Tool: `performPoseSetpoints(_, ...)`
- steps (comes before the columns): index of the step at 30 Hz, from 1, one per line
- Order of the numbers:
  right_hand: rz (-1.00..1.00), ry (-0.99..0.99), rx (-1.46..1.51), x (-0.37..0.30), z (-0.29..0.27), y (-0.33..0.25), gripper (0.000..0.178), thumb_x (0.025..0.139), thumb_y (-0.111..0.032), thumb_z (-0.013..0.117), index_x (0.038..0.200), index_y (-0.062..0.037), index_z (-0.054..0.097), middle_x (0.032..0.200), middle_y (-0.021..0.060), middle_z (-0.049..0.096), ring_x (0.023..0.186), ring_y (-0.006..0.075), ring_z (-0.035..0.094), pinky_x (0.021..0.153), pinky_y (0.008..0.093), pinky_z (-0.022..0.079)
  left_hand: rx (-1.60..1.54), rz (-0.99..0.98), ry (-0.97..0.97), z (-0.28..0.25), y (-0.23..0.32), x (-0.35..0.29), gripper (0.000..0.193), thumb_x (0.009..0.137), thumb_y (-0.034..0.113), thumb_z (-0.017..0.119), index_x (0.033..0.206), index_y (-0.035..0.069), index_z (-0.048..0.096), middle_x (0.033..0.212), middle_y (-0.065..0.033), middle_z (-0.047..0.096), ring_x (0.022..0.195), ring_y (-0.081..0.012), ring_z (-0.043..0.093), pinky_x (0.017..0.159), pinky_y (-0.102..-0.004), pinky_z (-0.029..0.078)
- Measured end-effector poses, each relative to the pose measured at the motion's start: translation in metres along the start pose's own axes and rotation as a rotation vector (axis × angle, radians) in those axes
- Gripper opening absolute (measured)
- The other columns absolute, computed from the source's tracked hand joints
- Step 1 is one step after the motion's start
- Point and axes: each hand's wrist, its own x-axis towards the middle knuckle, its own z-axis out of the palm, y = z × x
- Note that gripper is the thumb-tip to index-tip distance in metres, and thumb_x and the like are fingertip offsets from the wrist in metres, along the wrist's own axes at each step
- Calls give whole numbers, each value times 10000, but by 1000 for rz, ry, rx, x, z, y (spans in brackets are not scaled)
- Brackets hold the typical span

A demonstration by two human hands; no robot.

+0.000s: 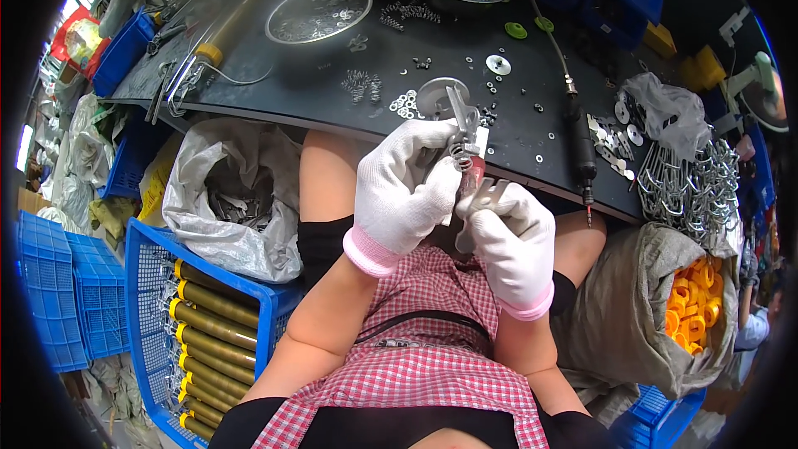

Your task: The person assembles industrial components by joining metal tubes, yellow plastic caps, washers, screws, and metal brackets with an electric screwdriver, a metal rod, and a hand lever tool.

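Head view: Your left hand (403, 187), in a white glove with a pink cuff, is closed on a metal bracket (458, 104), gripping it between thumb and fingers above your lap, at the front edge of the table (316, 87). The bracket points up and away from you. A coil spring (462, 155) sits at its lower part, next to your left thumb; whether the spring is seated cannot be told. Your right hand (514, 243), gloved likewise, is closed on a flat metal piece (492, 194), pinched between thumb and fingers. This piece is just beside the bracket assembly; contact between them cannot be told.

On the table, beyond your hands, note a cluster of washers (405, 103), a group of loose springs (362, 86) and a pale disc (499, 65). Farther back stand metal bowls (319, 37) containing small parts. To the right of your hands, a dark power screwdriver (579, 137) hangs with its bit pointing down.

At your left, a blue basket (270, 316) holds tubes (218, 324) with yellow ends, near a white sack (187, 199). At your right, a grey sack (607, 316) contains yellow rings (694, 303); metal hooks (686, 187) lie piled behind it.
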Motion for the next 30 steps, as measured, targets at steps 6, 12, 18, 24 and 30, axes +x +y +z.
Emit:
performPoseSetpoints(6,300,-218,352,13,-13,-4,148,928,-137,600,847,-14,594,690,46,612,543,61,525,474,188,381,41,66,-27,5,-1,-2,182,850,-62,540,1021,-46,603,919,-99,676,798,-102,633,728,-242,515)
performPoseSetpoints(12,336,-245,592,10,-3,0,185,946,-155,575,807,-33,565,613,-14,511,467,32,409,425,179,311,229,184,-61,-9,-14,-1,221,825,-72,594,1044,-50,619,982,-67,659,875,-86,612,798,-235,501)
performPoseSetpoints(18,39,-1,212,11,15,3,157,945,-107,566,807,-35,546,717,13,560,590,56,507,549,198,400,66,65,-51,0,-8,-4,238,861,-50,600,1098,-53,609,982,-66,667,881,-91,620,798,-233,503)
performPoseSetpoints(24,-201,-4,143,19,7,21,167,948,-94,549,799,-20,540,745,38,596,587,73,568,488,198,431,20,-161,-90,-1,-1,-13,348,972,196,545,1203,-64,554,948,-56,624,617,-56,557,495,-171,427)
performPoseSetpoints(30,-241,25,-45,8,4,15,138,911,-49,556,796,13,600,718,44,632,627,61,579,564,207,454,64,-80,-236,-4,-2,-26,607,788,178,752,1271,-85,495,1143,-130,595,1038,-183,585,910,-283,455)
